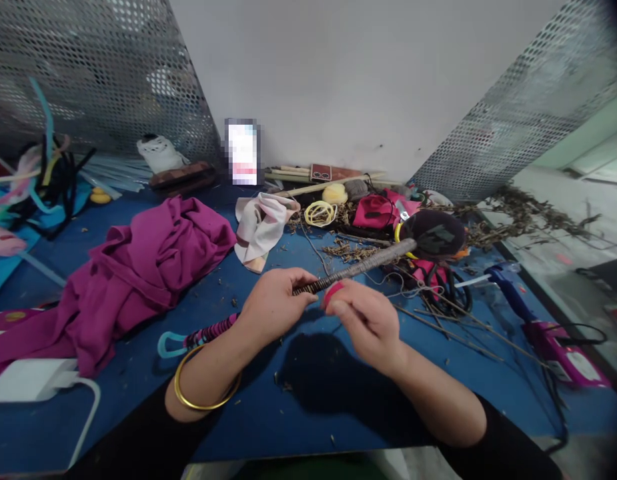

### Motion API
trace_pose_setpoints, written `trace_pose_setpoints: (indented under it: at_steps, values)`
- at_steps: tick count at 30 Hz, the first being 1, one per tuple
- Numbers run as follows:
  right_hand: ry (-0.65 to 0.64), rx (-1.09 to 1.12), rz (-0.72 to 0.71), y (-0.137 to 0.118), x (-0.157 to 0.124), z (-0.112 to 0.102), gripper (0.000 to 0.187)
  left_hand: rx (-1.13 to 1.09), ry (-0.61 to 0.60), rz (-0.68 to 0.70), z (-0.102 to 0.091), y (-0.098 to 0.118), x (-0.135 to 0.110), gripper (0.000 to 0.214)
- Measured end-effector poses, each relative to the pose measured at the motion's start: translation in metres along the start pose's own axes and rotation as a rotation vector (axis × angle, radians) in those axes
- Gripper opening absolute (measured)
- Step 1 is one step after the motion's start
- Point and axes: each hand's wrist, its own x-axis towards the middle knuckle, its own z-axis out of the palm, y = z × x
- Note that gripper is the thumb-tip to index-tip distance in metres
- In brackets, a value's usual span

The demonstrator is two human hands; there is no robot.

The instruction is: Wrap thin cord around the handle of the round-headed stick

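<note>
A long, dark grey-brown stick (361,268), with close ridges like wound cord along its near part, slants up to the right over the blue table. My left hand (271,303) is closed on its lower end, thumb and fingers pinching it. Behind my left wrist a purple-and-black wrapped length (211,332) with a light blue loop (171,345) shows; whether it joins the stick is hidden. My right hand (365,323) is closed just below the stick. A red band (333,291) shows at its index finger; anything thin inside the pinch cannot be made out.
Purple cloth (158,257) lies at left, beside a pale cloth piece (263,230). A white charger (33,380) sits front left. A lit phone (243,152) leans on the wall. Dried twigs (523,213), a dark round piece (433,235) and a blue-handled glue gun (511,291) lie right.
</note>
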Motion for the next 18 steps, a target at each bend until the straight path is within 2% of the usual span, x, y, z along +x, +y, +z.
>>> trace_pose_setpoints:
  at_steps: [3,9,13,18]
  values:
    - [0.071,0.085,0.105,0.003,0.002,-0.006,0.019,0.016,-0.038,0.009,0.001,-0.001,-0.001,0.024]
    - [0.091,-0.084,0.068,0.006,0.009,-0.016,0.018,0.024,-0.1,0.023,0.004,0.001,-0.003,0.024]
    - [0.057,-0.142,0.105,0.008,0.013,-0.018,0.019,0.065,-0.129,0.011,0.007,0.0,-0.005,0.024]
    - [0.026,0.053,0.176,0.012,0.012,-0.016,0.02,0.064,-0.145,0.036,0.009,0.001,-0.006,0.023]
